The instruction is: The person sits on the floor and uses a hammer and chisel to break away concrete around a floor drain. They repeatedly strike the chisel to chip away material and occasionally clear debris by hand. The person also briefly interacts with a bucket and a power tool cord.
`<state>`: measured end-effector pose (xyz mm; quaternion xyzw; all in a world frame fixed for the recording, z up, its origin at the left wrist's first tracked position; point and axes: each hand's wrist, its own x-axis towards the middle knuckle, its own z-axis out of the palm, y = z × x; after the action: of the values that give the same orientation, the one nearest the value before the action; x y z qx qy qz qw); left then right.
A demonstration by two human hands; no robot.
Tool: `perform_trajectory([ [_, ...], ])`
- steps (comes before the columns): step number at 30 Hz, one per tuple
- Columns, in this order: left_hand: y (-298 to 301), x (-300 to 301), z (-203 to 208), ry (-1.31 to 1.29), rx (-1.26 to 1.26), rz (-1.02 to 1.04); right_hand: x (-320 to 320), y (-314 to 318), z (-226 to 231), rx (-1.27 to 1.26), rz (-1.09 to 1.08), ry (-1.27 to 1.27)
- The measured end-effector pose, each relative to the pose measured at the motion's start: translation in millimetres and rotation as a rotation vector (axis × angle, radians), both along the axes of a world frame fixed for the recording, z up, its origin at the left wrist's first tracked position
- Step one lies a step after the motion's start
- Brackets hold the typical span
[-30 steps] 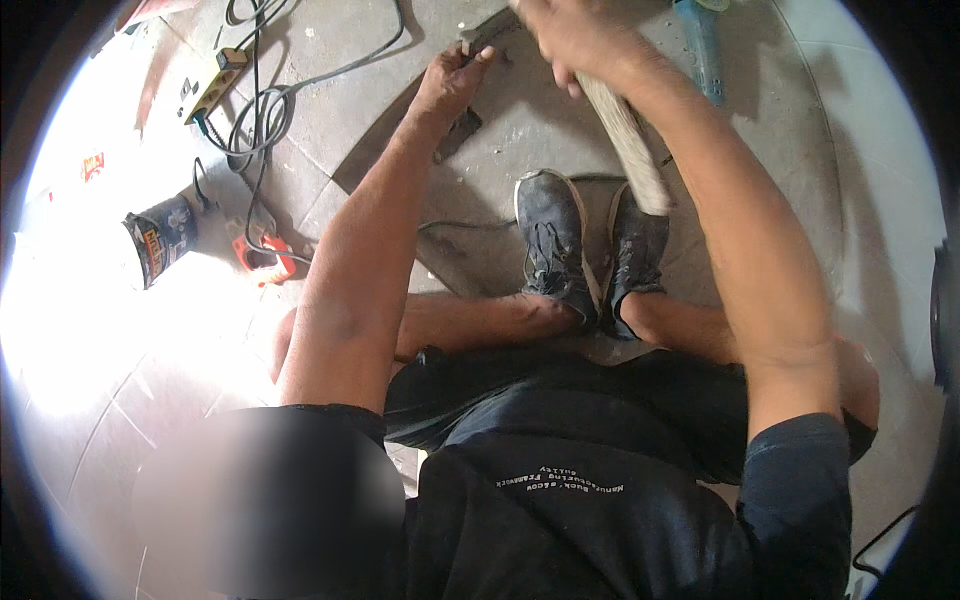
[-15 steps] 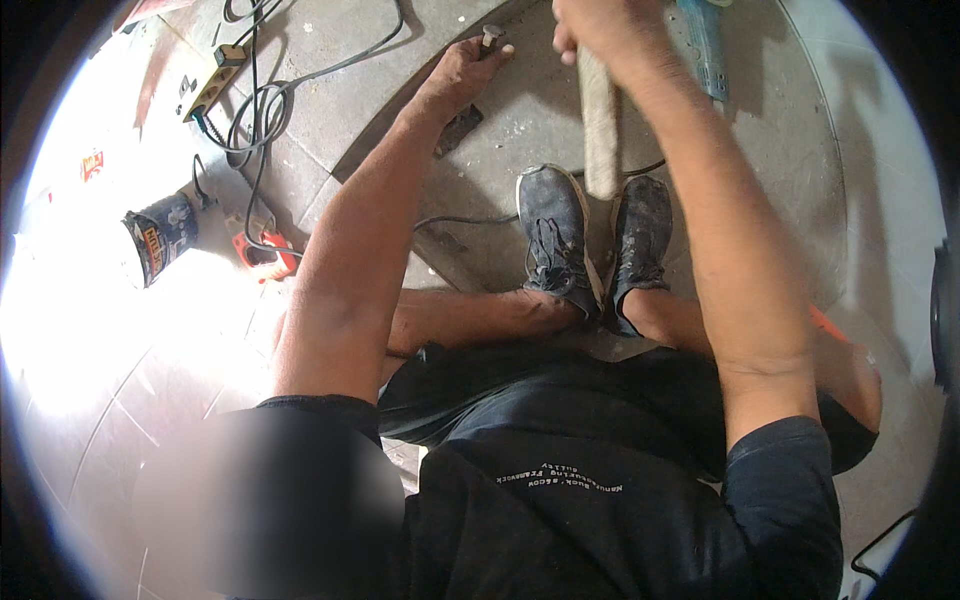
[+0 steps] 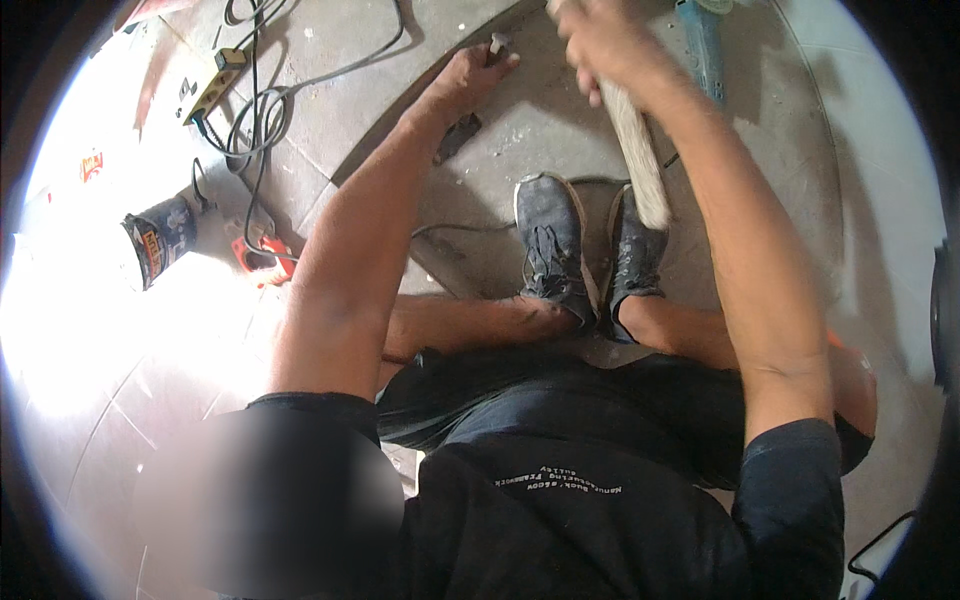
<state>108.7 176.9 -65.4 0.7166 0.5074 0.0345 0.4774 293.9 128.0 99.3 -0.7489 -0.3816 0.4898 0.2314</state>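
Observation:
At the top of the view my left hand (image 3: 470, 75) is closed around a chisel (image 3: 498, 42), whose flattened metal head sticks up past the thumb. The chisel's lower end is hidden. To its right, my right hand (image 3: 615, 55) grips the pale wooden handle (image 3: 636, 155) of a hammer. This handle slants down over my right shoe; the hammer's head lies beyond the upper edge of the view. Just below my left wrist, a dark block-like piece (image 3: 458, 138) lies on the dusty floor (image 3: 560, 130).
A teal power tool (image 3: 703, 50) lies right of my right hand. At the left are a yellowish power strip (image 3: 215, 88) with coiled black cables (image 3: 262, 120), a dark bucket (image 3: 165, 240) and an orange-handled tool (image 3: 262, 262). My shoes (image 3: 550, 230) stand close below; a cable runs behind them.
The hammer's handle has swung, its lower end moving right and slightly down, and my right hand has shifted a little lower. My left hand with the chisel has barely moved.

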Motion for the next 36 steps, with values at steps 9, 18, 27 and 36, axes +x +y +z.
perform_trajectory([
  [9, 4.5, 9.8, -1.6, 0.064, -0.024, -0.032, 24.3, -26.5, -27.6, 0.271, -0.029, 0.081],
  [18, -4.1, 5.6, 4.3, -0.126, -0.068, 0.085, 10.4, -38.7, -8.7, 0.069, 0.019, -0.075],
  [27, -14.1, -8.9, 20.2, -0.215, -0.038, 0.248, -2.9, -14.2, 4.6, 0.045, 0.067, -0.052],
  [36, -13.1, -8.8, 19.0, -0.268, -0.033, 0.210, -24.6, -11.9, -14.7, 0.138, 0.165, -0.114],
])
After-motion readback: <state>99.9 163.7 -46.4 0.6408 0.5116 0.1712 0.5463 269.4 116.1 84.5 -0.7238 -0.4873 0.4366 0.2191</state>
